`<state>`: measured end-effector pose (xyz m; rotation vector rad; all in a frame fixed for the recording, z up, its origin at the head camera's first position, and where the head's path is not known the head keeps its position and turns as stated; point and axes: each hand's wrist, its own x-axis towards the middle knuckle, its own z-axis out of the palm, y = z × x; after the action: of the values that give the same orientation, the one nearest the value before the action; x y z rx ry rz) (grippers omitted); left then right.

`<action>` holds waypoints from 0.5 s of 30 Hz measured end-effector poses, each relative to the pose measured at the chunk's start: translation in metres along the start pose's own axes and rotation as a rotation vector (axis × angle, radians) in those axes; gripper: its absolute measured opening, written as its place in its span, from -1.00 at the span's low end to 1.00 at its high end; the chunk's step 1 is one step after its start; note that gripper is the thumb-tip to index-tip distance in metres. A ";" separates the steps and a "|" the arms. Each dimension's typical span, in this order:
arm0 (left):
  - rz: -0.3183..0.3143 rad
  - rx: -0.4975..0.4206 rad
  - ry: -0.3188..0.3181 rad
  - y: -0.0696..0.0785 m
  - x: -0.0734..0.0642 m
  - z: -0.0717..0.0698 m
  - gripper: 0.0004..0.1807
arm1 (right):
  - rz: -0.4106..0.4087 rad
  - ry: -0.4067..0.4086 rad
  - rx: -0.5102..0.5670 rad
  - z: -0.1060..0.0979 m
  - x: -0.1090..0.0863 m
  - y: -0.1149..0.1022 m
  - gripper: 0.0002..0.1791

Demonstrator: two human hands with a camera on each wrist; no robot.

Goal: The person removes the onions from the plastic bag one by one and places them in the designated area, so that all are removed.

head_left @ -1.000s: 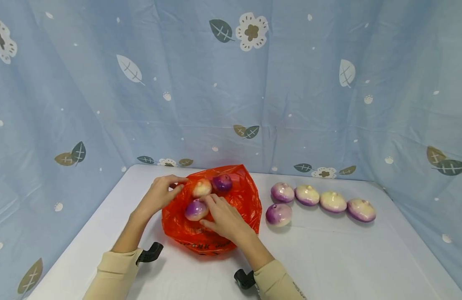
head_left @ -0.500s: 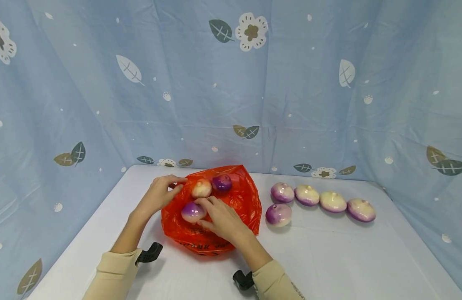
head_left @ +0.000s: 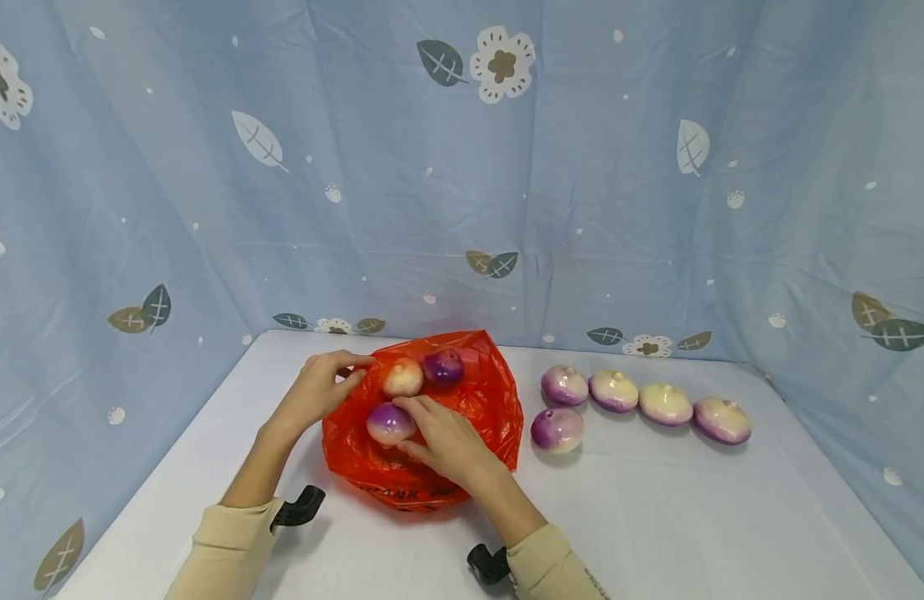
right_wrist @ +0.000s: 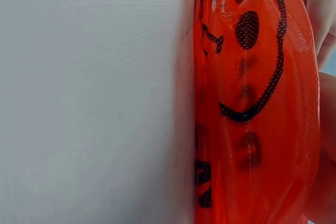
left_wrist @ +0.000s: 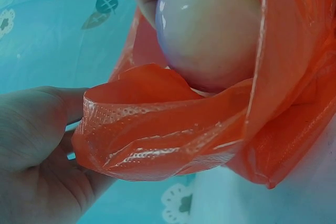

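In the head view, my left hand point(head_left: 322, 385) pinches the left rim of a red plastic bag point(head_left: 491, 408), its thumb and fingers curled at the edge. My right hand point(head_left: 450, 442) reaches into the bag's mouth and grips a glossy purple-and-white onion point(head_left: 390, 424). Behind that onion lie a pale onion point(head_left: 403, 377) and a dark purple onion point(head_left: 443, 366), both inside the bag. The left wrist view shows the bag rim point(left_wrist: 157, 135) bunched at my left fingers. From the right wrist, the bag's black-printed side point(right_wrist: 262, 129) covers much of my right hand point(right_wrist: 323, 145).
To the bag's right, several onions point(head_left: 666, 404) stand in a row on the white table point(head_left: 656, 517). One more onion point(head_left: 557, 430) sits in front of the row's left end. A blue patterned curtain point(head_left: 402, 200) encloses the table at the back and sides.
Gripping the onion, my right hand shifted slightly left and toward me, then a little back to the right. My left hand and the bag stay nearly still.
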<state>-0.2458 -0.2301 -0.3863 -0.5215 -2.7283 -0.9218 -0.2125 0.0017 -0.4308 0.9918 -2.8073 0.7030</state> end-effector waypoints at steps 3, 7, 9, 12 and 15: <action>-0.007 -0.001 -0.004 0.000 0.000 0.000 -0.71 | 0.010 -0.009 0.002 0.000 -0.002 0.000 -0.30; -0.015 -0.003 -0.004 0.000 0.000 0.000 -0.71 | 0.012 -0.012 0.002 -0.001 -0.005 0.001 -0.29; -0.008 -0.004 0.002 0.000 0.000 0.000 -0.71 | 0.003 -0.007 0.000 -0.001 -0.007 0.002 -0.29; 0.010 -0.005 0.012 0.000 0.000 0.000 -0.72 | -0.012 0.005 -0.008 -0.003 -0.010 0.003 -0.30; 0.017 -0.007 0.016 0.000 0.000 0.000 -0.72 | -0.018 0.008 -0.019 -0.006 -0.014 0.004 -0.31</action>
<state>-0.2456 -0.2303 -0.3865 -0.5355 -2.7034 -0.9278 -0.2046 0.0152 -0.4304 1.0075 -2.7892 0.6753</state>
